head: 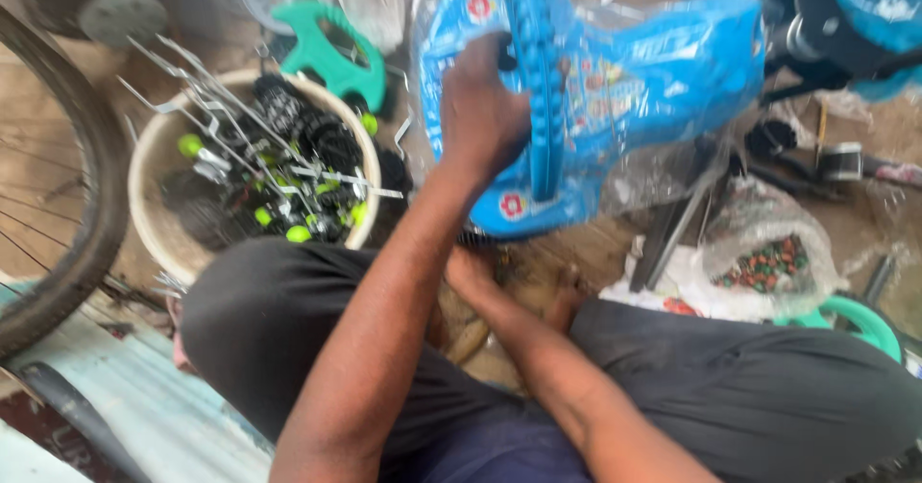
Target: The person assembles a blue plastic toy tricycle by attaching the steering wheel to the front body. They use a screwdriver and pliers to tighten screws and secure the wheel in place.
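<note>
left hand closed around the rim of a blue plastic-wrapped wheel, held upright above the knees. right hand sits beneath it, grip unclear. beige basin of metal parts lies left.

Blue plastic-wrapped toy wheel, upright, edge-on

Brown dirt floor, strewn with clutter under flat daylight. Round cream basin of metal parts at left, beside a spoked bicycle wheel. Clear bag of small coloured pieces at right.
</note>
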